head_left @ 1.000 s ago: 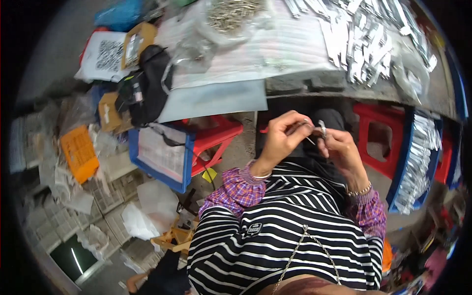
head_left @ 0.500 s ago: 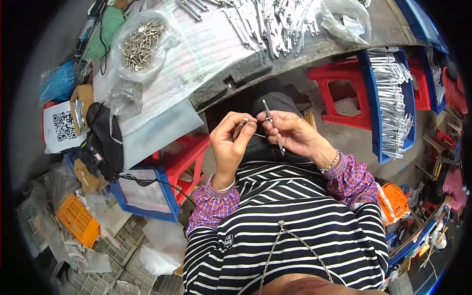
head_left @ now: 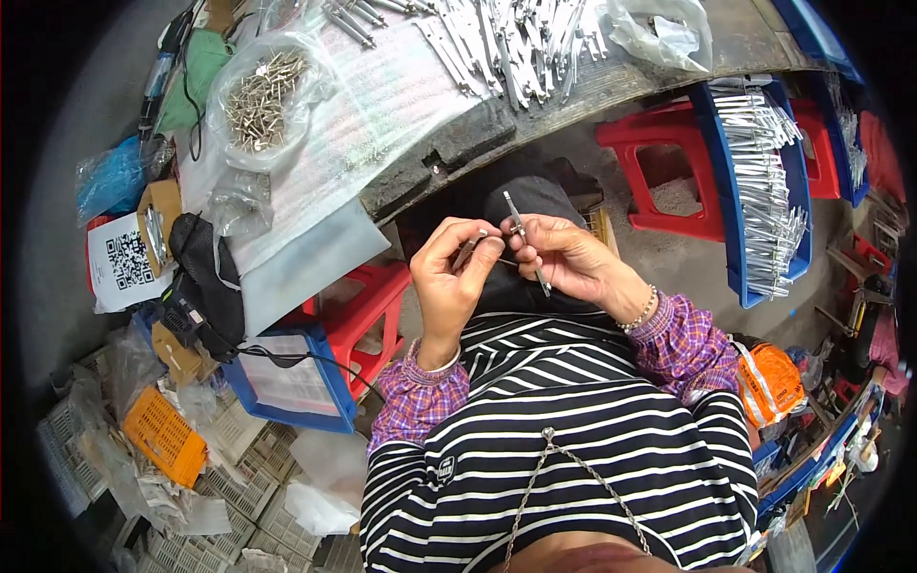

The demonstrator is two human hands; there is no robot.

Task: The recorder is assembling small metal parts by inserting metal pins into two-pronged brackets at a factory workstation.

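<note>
At your left, a blue tray lined with a pale sheet sits low beside the bench, and beyond it, on the far left of the bench, a clear plastic bag holds many loose metal pins, so a good supply seems to remain. Your left hand is half curled, thumb and forefinger pinched on a small metal piece; its full shape is hidden by your fingers. Just to the right, your right hand is closed around a slim metal strip, held slantwise above your lap, its ends showing past your fingers. The small piece and the strip are close together, but you cannot be told from this view whether they touch; the work on this strip looks unfinished. Far off, past your hands, a heap of bright metal strips lies on the bench; whether those are worked or waiting cannot be told. To the right, beside a red stool, a long blue tray is filled with stacked metal parts, perhaps finished ones, though that is only a judgement.
</note>
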